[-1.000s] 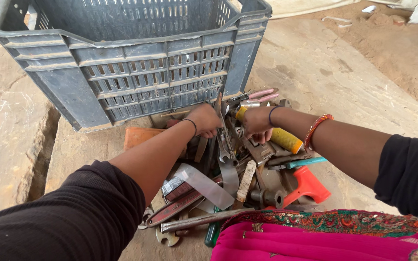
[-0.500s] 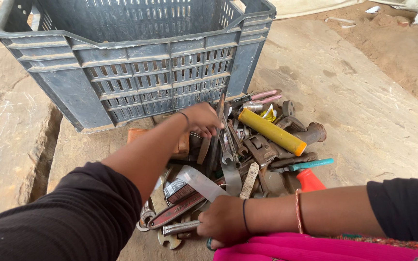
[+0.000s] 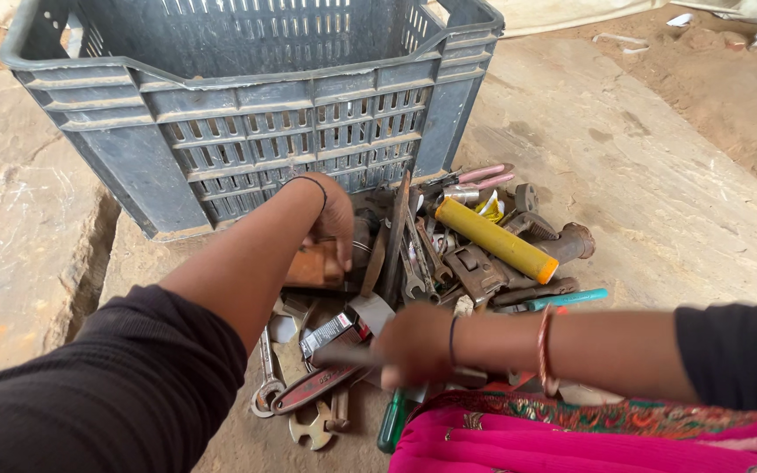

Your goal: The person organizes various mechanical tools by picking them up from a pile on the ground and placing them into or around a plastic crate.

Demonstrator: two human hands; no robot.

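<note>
Two hands are in the tool pile on the stone floor (image 3: 659,193). A grey metal bar (image 3: 343,356) is gripped by the right hand (image 3: 415,343), fist closed round one end; the hand is motion-blurred and the bar is held low over the near edge of the pile, just above a red-handled wrench (image 3: 313,390). The left hand (image 3: 333,219) is laid palm down on a brown block (image 3: 313,265) at the far left of the pile, fingers curled over its edge; whether it is actually clamped cannot be told. The block lies just beside the crate (image 3: 247,131), probably why it is approached from above.

Around the bar: a small box (image 3: 333,331), a spanner (image 3: 266,377), a green-handled screwdriver (image 3: 392,422). Farther out: a yellow tube (image 3: 494,239), pliers with pink handles (image 3: 475,178), a pipe wrench (image 3: 475,273), a teal-handled tool (image 3: 554,300). Tools are heaped and interlocked, so any one piece is likely snagged by its neighbours. The crate wall is close behind the pile. Pink cloth (image 3: 527,438) covers the near edge.
</note>
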